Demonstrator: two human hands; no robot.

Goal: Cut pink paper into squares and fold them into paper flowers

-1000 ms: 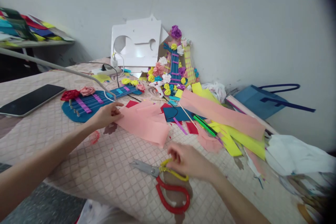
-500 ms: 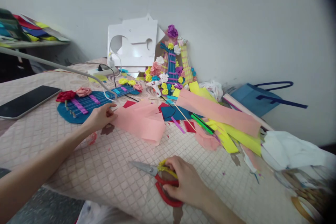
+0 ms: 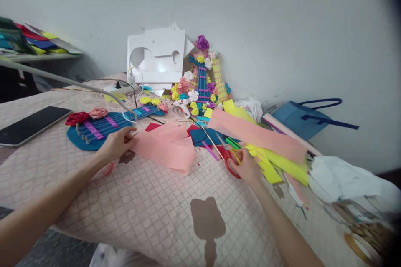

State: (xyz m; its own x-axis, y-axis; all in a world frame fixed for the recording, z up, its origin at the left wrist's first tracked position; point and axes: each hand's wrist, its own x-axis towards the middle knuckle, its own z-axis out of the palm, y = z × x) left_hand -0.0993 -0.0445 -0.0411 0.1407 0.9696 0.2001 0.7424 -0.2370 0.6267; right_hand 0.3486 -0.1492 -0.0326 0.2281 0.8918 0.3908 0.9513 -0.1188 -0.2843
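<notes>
My left hand pinches the left edge of a folded pink paper sheet lying on the quilted table cover. My right hand is closed round the red and yellow handles of the scissors, held among the paper scraps right of the pink sheet, blades pointing up and away. A blue guitar-shaped craft with paper roses lies just beyond my left hand.
A dark tablet lies at the far left. More flower-covered guitar crafts and a white cardboard cut-out lean on the wall. Long pink and yellow paper strips, a blue bag and a white plastic bag fill the right side.
My right hand gripped the scissors near the table's front, lifted them and carried them up and right to the scraps. The left hand stayed on the pink paper.
</notes>
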